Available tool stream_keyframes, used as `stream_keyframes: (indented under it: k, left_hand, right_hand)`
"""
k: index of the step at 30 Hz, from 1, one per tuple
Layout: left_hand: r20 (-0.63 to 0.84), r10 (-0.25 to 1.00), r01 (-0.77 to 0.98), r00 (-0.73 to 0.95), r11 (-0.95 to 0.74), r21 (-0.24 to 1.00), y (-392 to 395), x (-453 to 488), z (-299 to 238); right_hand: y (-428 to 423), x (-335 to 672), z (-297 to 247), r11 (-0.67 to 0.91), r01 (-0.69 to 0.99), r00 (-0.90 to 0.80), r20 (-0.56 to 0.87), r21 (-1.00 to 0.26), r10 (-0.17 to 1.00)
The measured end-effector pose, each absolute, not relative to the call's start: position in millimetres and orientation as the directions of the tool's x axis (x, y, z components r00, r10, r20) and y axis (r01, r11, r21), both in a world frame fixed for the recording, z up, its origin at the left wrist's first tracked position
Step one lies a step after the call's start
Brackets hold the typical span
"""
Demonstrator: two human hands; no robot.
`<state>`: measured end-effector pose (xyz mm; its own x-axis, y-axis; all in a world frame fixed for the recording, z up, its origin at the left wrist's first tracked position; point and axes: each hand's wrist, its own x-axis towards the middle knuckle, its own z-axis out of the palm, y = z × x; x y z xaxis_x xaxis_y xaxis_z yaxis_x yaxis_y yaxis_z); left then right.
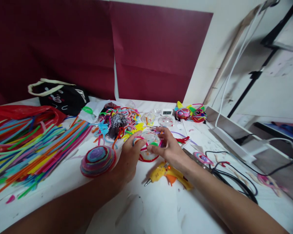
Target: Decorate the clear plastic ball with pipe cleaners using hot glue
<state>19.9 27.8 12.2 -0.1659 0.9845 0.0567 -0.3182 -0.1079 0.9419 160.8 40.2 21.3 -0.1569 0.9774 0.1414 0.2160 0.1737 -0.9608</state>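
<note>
Between my hands is a clear plastic dome (150,155) with coloured pipe cleaner along its edge and a green patch on it. My left hand (132,154) grips its left side, thumb on top, near a pink and blue pipe cleaner loop. On its right side, my right hand (168,146) has thumb and fingers curled around the rim. A dome wound with striped pipe cleaners (98,160) lies left of my left wrist. Just below my right hand rests a yellow glue gun (158,172) with a lit orange light, its nozzle pointing left.
Bundles of coloured pipe cleaners (48,146) cover the left, beside a black bag (61,97). A heap of pipe cleaner scraps (130,113), more clear domes (166,121), a small digital clock (167,112) and finished pieces (190,112) lie behind. Black cable (234,182) coils at right.
</note>
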Motion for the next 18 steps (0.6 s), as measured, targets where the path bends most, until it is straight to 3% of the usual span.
stream_keyframes:
  k: [6, 18]
  left_hand:
    - [0.006, 0.990, -0.298, -0.138, -0.048, 0.953, 27.7, 20.2, 12.7]
    - [0.045, 0.985, -0.251, -0.169, -0.087, 0.964, 26.0, 18.7, 12.5]
  right_hand:
    - [34.6, 161.9, 24.0, 0.184, 0.190, -0.163, 0.154, -0.964, 0.974]
    - [32.8, 163.0, 25.3, 0.233, 0.171, -0.185, 0.201, -0.957, 0.962]
